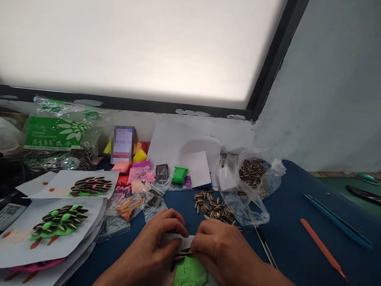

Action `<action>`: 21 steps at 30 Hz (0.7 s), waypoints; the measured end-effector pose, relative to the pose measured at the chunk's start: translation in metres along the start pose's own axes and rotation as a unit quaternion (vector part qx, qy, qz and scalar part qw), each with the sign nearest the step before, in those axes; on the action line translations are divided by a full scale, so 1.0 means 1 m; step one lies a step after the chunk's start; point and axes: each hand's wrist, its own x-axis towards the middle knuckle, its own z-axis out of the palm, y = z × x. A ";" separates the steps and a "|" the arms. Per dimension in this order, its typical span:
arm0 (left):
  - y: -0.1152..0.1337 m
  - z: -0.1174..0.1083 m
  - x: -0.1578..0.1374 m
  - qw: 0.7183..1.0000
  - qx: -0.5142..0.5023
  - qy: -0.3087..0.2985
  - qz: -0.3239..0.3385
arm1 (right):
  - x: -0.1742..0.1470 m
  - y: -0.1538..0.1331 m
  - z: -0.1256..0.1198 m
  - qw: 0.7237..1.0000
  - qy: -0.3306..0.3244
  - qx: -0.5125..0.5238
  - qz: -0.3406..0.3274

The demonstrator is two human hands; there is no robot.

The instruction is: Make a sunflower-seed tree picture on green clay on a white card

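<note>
A green clay shape [189, 273] lies on a white paper at the bottom centre. A few striped sunflower seeds [183, 254] are set along its upper edge, and small brown pieces show at its lower edge. My left hand [157, 244] rests over the paper's left side, its fingers bent and the thumb apart from the index finger. Just right of those seeds, my right hand [219, 250] has its thumb and fingers pinched together at the green clay. Whatever lies between the right fingertips is hidden. A loose heap of sunflower seeds [216, 208] lies just beyond my right hand.
Finished seed-and-clay pictures [61, 222] are stacked at left. Bagged coloured clay [139, 174] fills the back middle, beside a phone [123, 144]. A plastic bag of seeds [253, 174] stands behind the heap. Blue tweezers [337, 221], an orange tool [324, 249] and a pen [265, 243] lie right.
</note>
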 end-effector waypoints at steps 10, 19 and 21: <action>-0.014 0.005 0.005 0.994 0.007 0.107 -0.005 | 0.005 0.013 -0.008 0.996 0.047 -0.009 0.080; -0.029 0.007 0.008 0.953 0.234 0.160 0.108 | 0.015 0.023 -0.006 0.988 0.085 -0.073 0.104; -0.032 0.008 0.009 0.948 0.258 0.153 0.103 | 0.019 0.024 -0.006 0.986 0.091 -0.094 0.099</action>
